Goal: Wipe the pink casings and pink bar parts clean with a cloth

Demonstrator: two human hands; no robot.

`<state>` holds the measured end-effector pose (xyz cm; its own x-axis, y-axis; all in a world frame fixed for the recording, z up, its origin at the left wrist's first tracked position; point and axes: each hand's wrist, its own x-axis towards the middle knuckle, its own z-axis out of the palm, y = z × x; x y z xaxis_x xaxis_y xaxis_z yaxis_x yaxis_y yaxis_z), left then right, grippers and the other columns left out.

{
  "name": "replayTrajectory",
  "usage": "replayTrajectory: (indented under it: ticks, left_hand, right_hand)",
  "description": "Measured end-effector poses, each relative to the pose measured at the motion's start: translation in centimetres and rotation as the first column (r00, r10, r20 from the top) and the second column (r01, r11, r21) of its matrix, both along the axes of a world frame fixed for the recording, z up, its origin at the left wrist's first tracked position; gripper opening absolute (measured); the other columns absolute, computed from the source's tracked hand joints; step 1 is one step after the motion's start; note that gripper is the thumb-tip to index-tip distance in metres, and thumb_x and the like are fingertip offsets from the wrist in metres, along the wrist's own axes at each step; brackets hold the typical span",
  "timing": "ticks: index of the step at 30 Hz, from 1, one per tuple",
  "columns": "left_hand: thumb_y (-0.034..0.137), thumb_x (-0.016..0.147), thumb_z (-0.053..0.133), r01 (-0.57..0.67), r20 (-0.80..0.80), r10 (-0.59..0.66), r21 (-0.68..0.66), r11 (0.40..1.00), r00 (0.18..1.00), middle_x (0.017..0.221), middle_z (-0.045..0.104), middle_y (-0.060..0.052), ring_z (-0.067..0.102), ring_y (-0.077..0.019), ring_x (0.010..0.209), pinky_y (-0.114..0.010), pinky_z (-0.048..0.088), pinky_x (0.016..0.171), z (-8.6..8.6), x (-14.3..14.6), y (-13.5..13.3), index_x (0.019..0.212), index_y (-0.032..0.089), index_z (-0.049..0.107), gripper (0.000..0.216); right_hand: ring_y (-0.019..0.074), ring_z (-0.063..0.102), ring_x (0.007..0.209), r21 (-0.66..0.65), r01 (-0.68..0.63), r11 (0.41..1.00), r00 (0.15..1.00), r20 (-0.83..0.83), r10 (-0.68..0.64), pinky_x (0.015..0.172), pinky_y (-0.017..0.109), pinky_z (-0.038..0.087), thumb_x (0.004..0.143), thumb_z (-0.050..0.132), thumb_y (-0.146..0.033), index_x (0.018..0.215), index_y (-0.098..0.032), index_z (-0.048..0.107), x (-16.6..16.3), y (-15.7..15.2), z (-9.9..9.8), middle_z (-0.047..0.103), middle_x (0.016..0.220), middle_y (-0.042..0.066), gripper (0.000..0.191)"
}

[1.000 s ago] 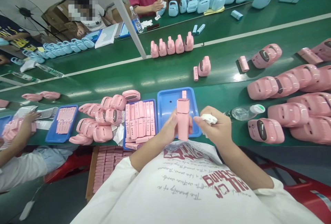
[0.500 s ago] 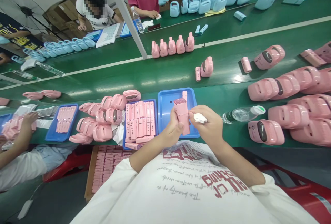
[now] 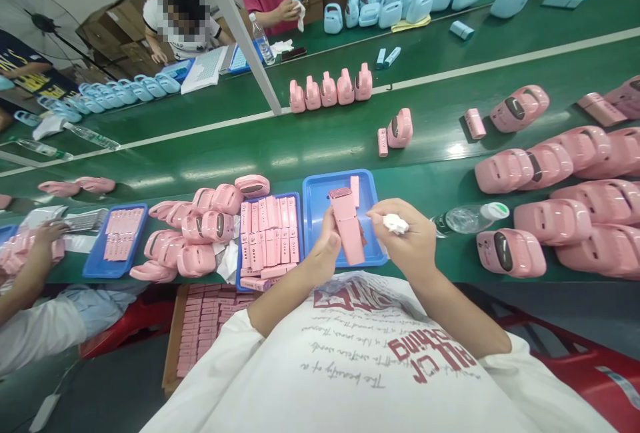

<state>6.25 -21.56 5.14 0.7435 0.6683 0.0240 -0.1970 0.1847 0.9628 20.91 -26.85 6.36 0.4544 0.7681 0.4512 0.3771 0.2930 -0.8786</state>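
**Item 1. Green belt table** (image 3: 440, 120): runs from 9 to 3 o'clock; a bare strip is left at 12 o'clock of the hands, beyond the trays.

**Item 2. Pink shells** (image 3: 553, 220): laid on their sides in a crowd at 3 o'clock, well apart from the hands. A smaller heap (image 3: 200, 233) is noted at 9 o'clock.

**Item 3. Blue tray** (image 3: 313, 220): set directly beneath the hands, raised rim all round, nearly bare.

**Item 4. Second tray** (image 3: 287, 194): set against item 3 at 9 o'clock, packed with pink slabs (image 3: 270, 233).

**Item 5. Water bottle** (image 3: 465, 218): laid on its side at 3 o'clock, near the right hand (image 3: 413, 250).

**Item 6. Pink block** (image 3: 347, 236): held above the blue tray, top tilted toward 11 o'clock, and clasped at its lower half by the left hand (image 3: 323, 250). It is judged light, stiff and smooth, so somewhat slippery. The long flat sides are the surest hold.

**Item 7. White cloth** (image 3: 395, 223): pinched in the closed fingertips of the right hand, just beside the block at 3 o'clock. Contact with the block cannot be told. It is judged soft.

**Room:** free space is found upward and toward 12 o'clock. Limits are set by the tray rim below, the packed tray at 9 o'clock and the bottle at 3 o'clock.
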Motion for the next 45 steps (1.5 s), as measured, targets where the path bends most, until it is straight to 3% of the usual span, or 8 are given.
replayTrajectory:
  ticks: [11, 15, 18, 21, 25, 31, 41, 45]
  left_hand:
    - [0.075, 0.076, 0.043, -0.101, -0.009, 0.101, -0.107, 0.989, 0.995, 0.097, 0.058, -0.004, 0.058, -0.0144, 0.077, -0.031, 0.048, 0.071, 0.4, 0.2, 0.5, 0.12, 0.022, 0.038, 0.069]
    - [0.074, 0.078, 0.043, -0.138, -0.038, 0.134, -0.13, 0.982, 0.99, 0.096, 0.057, -0.003, 0.058, -0.0159, 0.08, -0.033, 0.048, 0.077, 0.0, 0.2, 0.8, 0.118, 0.022, 0.039, 0.065]
    - [0.063, 0.08, 0.051, -0.149, -0.067, 0.14, -0.158, 0.976, 0.988, 0.096, 0.056, -0.003, 0.058, -0.0162, 0.079, -0.034, 0.047, 0.075, -0.2, 0.4, 0.9, 0.122, 0.022, 0.038, 0.06]
    - [0.047, 0.08, 0.058, -0.075, -0.055, 0.069, -0.116, 0.99, 0.996, 0.098, 0.054, -0.003, 0.056, -0.0155, 0.081, -0.034, 0.047, 0.077, -0.1, 0.5, 0.8, 0.13, 0.024, 0.031, 0.062]
    - [0.034, 0.081, 0.059, 0.049, -0.109, -0.052, -0.035, 0.998, 0.993, 0.105, 0.051, -0.006, 0.053, -0.0163, 0.091, -0.034, 0.046, 0.084, 0.6, 0.6, 0.1, 0.143, 0.026, 0.015, 0.076]
    - [0.025, 0.079, 0.059, 0.113, -0.158, -0.104, 0.052, 0.992, 0.982, 0.131, 0.04, -0.012, 0.045, -0.0227, 0.115, -0.041, 0.039, 0.098, 0.6, 0.6, -0.4, 0.147, 0.028, -0.013, 0.099]
    - [0.035, 0.079, 0.065, 0.141, -0.082, -0.145, -0.053, 0.989, 0.986, 0.112, 0.051, -0.009, 0.054, -0.0169, 0.09, -0.035, 0.046, 0.082, 1.3, 0.8, -0.2, 0.147, 0.031, -0.012, 0.103]
    - [0.033, 0.082, 0.063, 0.167, -0.1, -0.165, 0.015, 0.986, 0.981, 0.133, 0.043, -0.013, 0.05, -0.0227, 0.112, -0.04, 0.042, 0.096, 1.3, 0.8, -0.3, 0.148, 0.031, -0.011, 0.099]
  right_hand:
    - [0.017, 0.062, 0.067, 0.011, -0.304, 0.953, 0.915, -0.276, 0.295, 0.059, 0.031, 0.05, 0.08, 0.063, -0.026, 0.069, -0.02, 0.066, 1.8, -1.4, 0.3, 0.065, 0.067, 0.004, 0.012]
    - [0.0149, 0.059, 0.059, 0.079, -0.513, 0.855, 0.828, -0.218, 0.517, 0.05, 0.027, 0.046, 0.082, 0.062, -0.028, 0.07, -0.021, 0.065, 3.6, -3.2, 1.7, 0.063, 0.063, 0.003, 0.014]
    - [0.0116, 0.055, 0.053, -0.055, -0.636, 0.77, 0.771, -0.082, 0.631, 0.048, 0.024, 0.043, 0.083, 0.06, -0.027, 0.067, -0.022, 0.063, 4.7, -3.8, 2.3, 0.06, 0.059, 0.0, 0.018]
    - [0.0124, 0.058, 0.059, -0.208, -0.406, 0.89, 0.896, 0.1, 0.433, 0.055, 0.025, 0.046, 0.082, 0.062, -0.028, 0.073, -0.022, 0.067, 4.3, -3.1, 1.7, 0.065, 0.068, 0.001, 0.012]
    - [0.0149, 0.06, 0.066, -0.171, -0.105, 0.98, 0.983, 0.128, 0.128, 0.06, 0.028, 0.048, 0.08, 0.065, -0.039, 0.087, -0.021, 0.069, 1.8, -1.3, 0.2, 0.067, 0.074, 0.003, 0.019]
    - [0.0123, 0.055, 0.061, -0.107, -0.044, 0.993, 0.998, 0.035, 0.048, 0.056, 0.026, 0.044, 0.08, 0.064, -0.039, 0.069, -0.02, 0.062, -0.4, -0.3, -0.3, 0.059, 0.066, 0.0, 0.022]
    - [0.015, 0.061, 0.073, -0.107, 0.085, 0.991, 0.995, 0.058, -0.079, 0.066, 0.028, 0.048, 0.085, 0.056, -0.029, 0.08, -0.021, 0.065, 1.4, -0.3, -1.0, 0.066, 0.078, 0.002, 0.013]
    - [0.015, 0.061, 0.069, -0.157, 0.005, 0.988, 0.999, -0.043, -0.012, 0.063, 0.028, 0.049, 0.081, 0.062, -0.041, 0.091, -0.021, 0.068, 1.6, -0.3, 0.3, 0.067, 0.08, 0.002, 0.023]
